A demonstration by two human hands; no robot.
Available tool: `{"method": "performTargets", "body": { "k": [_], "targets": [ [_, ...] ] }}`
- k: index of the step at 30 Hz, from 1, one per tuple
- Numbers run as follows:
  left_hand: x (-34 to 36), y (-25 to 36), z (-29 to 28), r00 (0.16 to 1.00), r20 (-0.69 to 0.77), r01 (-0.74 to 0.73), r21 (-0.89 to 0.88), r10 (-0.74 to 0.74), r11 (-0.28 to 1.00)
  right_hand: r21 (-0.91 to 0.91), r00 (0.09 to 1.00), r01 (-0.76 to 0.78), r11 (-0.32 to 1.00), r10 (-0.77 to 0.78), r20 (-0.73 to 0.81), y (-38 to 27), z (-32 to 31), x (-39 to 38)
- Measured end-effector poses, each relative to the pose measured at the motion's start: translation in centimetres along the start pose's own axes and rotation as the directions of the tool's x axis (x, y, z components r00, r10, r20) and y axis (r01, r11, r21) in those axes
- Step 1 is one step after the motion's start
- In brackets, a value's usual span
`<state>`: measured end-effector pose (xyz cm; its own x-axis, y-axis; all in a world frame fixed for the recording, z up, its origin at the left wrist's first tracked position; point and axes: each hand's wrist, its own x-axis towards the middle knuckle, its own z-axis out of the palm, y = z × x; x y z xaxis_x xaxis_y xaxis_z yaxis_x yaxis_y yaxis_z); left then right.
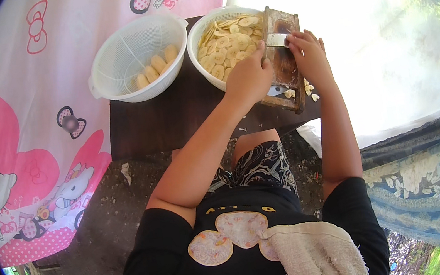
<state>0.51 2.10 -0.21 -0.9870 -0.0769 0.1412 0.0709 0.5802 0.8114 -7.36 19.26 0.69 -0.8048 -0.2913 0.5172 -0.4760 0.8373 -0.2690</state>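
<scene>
A wooden slicer [284, 69] with a metal blade [277, 39] across its upper part leans over the right side of a white basin [195, 56]. Thin banana slices [227, 46] fill that basin. My left hand [252, 76] is closed on the slicer's left edge, thumb up beside the blade. On the other edge, my right hand [311, 56] has its bent fingers closed at the blade's right end; the slicer hides part of the grip. A few slice scraps [309, 89] lie by the slicer's lower right side.
Left of the basin, a white strainer basket [101, 70] holds several peeled bananas [156, 66]. Both containers stand on a dark table [141, 120]. A pink patterned curtain [21, 126] hangs at the left, and a pale sheet [383, 58] at the right. A towel [315, 253] lies over my shirt.
</scene>
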Motion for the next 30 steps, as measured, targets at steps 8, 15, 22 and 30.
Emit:
{"method": "performTargets", "body": {
  "k": [8,15,22,30],
  "targets": [
    [0.3,-0.2,0.2,0.999,-0.034,-0.014,-0.007,0.014,1.0,-0.074,0.984,0.146,0.987,-0.137,0.117,-4.2,-4.1,-4.2],
    [0.6,-0.2,-0.3,0.995,-0.035,-0.094,0.019,0.095,0.995,-0.171,0.968,0.249,0.953,-0.25,0.02,-3.5,-4.2,-3.2],
    [2.9,0.7,-2.9,0.988,0.046,-0.15,0.014,0.149,0.989,0.51,0.981,-0.132,0.85,0.186,-0.056,1.2,-3.8,-0.7],
    [6.1,-2.1,-8.2,0.992,0.073,-0.083,-0.242,0.104,0.967,0.43,0.87,-0.482,0.764,0.475,0.131,6.3,1.5,-5.4]
  ]
}}
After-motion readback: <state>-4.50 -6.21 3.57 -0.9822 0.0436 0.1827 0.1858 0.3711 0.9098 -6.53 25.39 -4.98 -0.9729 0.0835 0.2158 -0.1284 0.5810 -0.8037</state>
